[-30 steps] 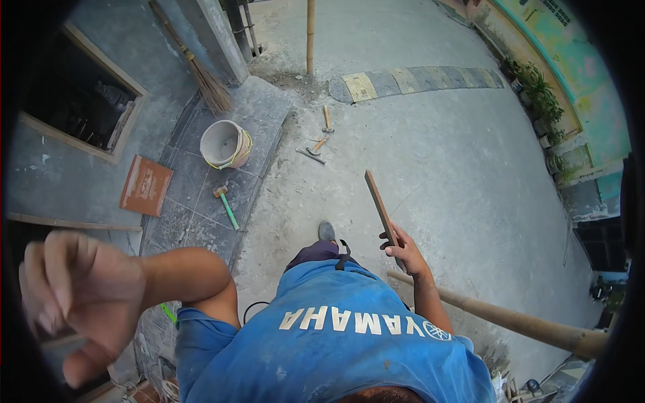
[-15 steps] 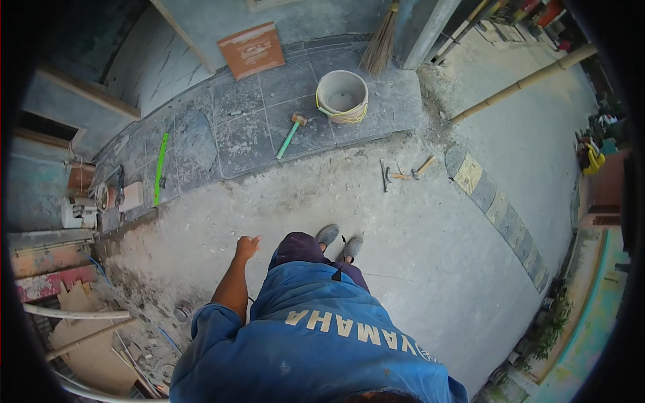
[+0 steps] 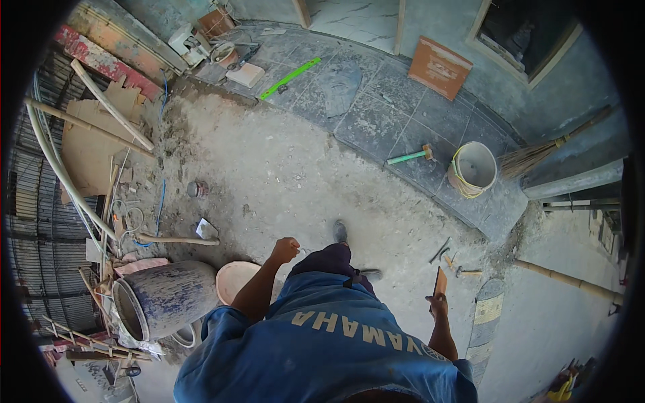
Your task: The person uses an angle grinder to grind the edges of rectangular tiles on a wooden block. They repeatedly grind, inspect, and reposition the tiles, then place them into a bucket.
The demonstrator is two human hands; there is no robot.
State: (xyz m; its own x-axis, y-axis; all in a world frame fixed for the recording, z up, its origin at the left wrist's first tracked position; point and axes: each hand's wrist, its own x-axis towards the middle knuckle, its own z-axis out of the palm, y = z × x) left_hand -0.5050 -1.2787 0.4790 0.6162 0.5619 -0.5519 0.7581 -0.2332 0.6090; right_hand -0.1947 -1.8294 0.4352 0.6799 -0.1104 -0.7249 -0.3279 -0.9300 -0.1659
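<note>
My right hand (image 3: 438, 307) grips a thin, flat brown tile-like piece (image 3: 441, 280), which stands up edge-on from my fingers; its exact kind is hard to make out. At the front of my body my left hand (image 3: 287, 250) is curled closed, and nothing shows in it. Ahead of me, on the grey tiled step (image 3: 376, 127), lie a mallet (image 3: 411, 156) with a green handle and a bright green spirit level (image 3: 290, 78). A pale bucket (image 3: 473, 168) with a yellow rim cord stands by the step's right end. Hammers (image 3: 463, 271) lie on the ground beyond my right hand.
A large blue-grey drum (image 3: 168, 295) lies tipped at the left, with a round pinkish basin (image 3: 236, 281) beside it. Poles (image 3: 111, 104) and cardboard (image 3: 87, 148) lie farther left. A broom (image 3: 557, 144) and an orange-brown tile (image 3: 440, 67) lean near the wall. A bamboo pole (image 3: 571, 281) crosses the right side.
My body and view have turned to the left, so the step and its tools sit farther right. The drum and basin have come into view, as has my right hand with the brown piece.
</note>
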